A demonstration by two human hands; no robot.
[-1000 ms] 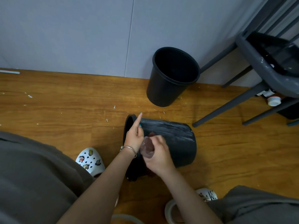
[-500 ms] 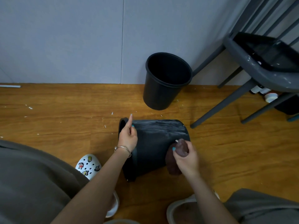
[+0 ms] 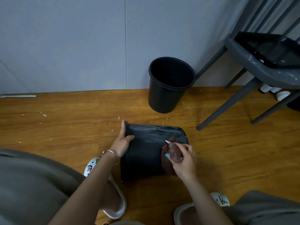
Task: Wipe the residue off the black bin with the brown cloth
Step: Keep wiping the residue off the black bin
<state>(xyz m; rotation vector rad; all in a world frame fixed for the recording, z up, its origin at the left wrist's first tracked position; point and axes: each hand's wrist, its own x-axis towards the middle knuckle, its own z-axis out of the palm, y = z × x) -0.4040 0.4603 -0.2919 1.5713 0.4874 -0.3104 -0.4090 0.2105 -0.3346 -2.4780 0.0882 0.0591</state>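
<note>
gripping crumpled brown cloth (image 3: 174, 154), right hand (image 3: 183, 161) rubs white-streaked black bin (image 3: 146, 153).

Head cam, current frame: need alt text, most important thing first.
A person's right hand presses a brown cloth against a black bin lying on its side on a wooden floor, while the left hand holds the bin's rim. White streaky residue shows on the bin's upper side; a second black bin stands upright by the wall.
</note>
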